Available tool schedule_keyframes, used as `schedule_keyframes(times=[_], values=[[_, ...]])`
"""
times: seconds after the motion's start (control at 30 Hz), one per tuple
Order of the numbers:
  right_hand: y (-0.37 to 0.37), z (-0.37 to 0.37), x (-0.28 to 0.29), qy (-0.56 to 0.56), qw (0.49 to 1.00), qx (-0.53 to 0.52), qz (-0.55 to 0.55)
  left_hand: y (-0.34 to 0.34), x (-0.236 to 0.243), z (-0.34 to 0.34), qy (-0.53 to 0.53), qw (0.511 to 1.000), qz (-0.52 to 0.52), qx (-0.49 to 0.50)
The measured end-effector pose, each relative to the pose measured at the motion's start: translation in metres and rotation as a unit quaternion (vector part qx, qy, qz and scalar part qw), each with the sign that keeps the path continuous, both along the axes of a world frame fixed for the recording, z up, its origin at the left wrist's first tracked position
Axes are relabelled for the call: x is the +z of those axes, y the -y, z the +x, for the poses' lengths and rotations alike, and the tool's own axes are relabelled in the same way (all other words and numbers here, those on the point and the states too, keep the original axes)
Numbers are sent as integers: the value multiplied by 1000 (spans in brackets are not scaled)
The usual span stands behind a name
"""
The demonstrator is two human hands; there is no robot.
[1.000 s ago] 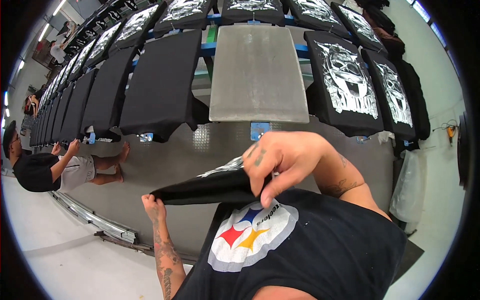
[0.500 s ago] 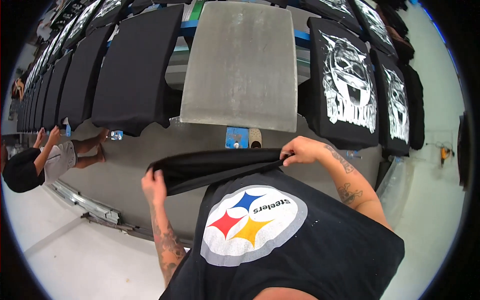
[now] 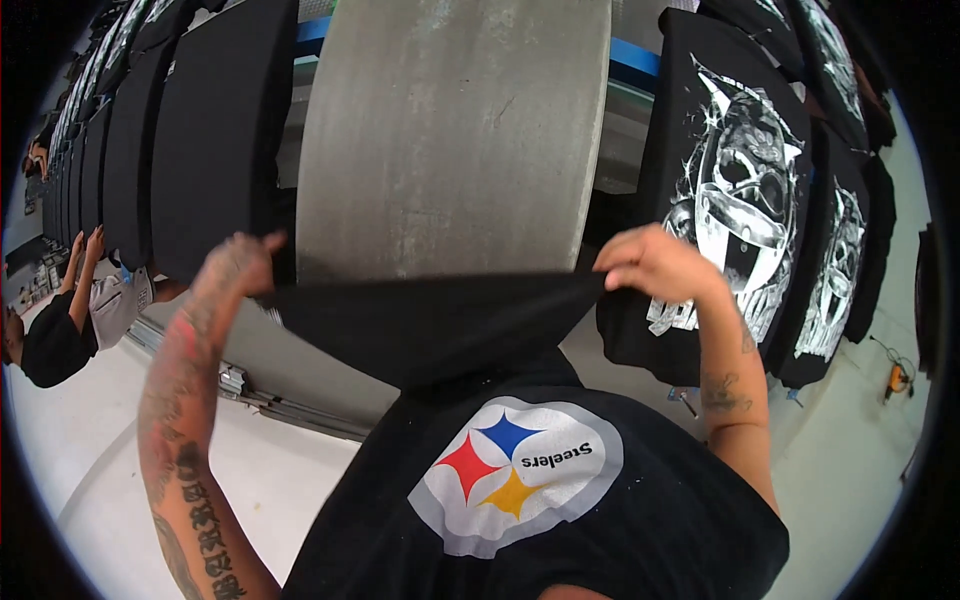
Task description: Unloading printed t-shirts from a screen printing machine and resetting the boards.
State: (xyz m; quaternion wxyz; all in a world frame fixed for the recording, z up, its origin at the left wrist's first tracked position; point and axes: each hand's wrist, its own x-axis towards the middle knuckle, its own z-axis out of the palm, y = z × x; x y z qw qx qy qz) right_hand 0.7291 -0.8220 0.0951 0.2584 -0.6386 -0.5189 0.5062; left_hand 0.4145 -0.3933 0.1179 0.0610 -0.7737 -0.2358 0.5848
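Shirt [image 3: 440, 325] raised, hiding platen [image 3: 450, 140] edge.

The black shirt [image 3: 430, 325] hides the grey platen's [image 3: 450, 140] near edge.

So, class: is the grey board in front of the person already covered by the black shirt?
No: the grey board is bare, and the black shirt hangs stretched between both hands at its near edge.

Both forearms are raised in front of the body and spread wide apart. The left hand [image 3: 240, 265] is closed in a pinch, wrist bent. The right hand [image 3: 655, 265] is closed too, knuckles upward.
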Motion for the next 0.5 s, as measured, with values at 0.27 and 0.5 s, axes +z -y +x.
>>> schedule_keyframes(times=[0.27, 0.5], values=[[-60, 57, 8, 169, 954, -248, 5, -43, -29, 101, 316, 935, -28, 157], [-117, 34, -25, 185, 946, -235, 126, 14, -102, 54, 634, 655, 135, 389]])
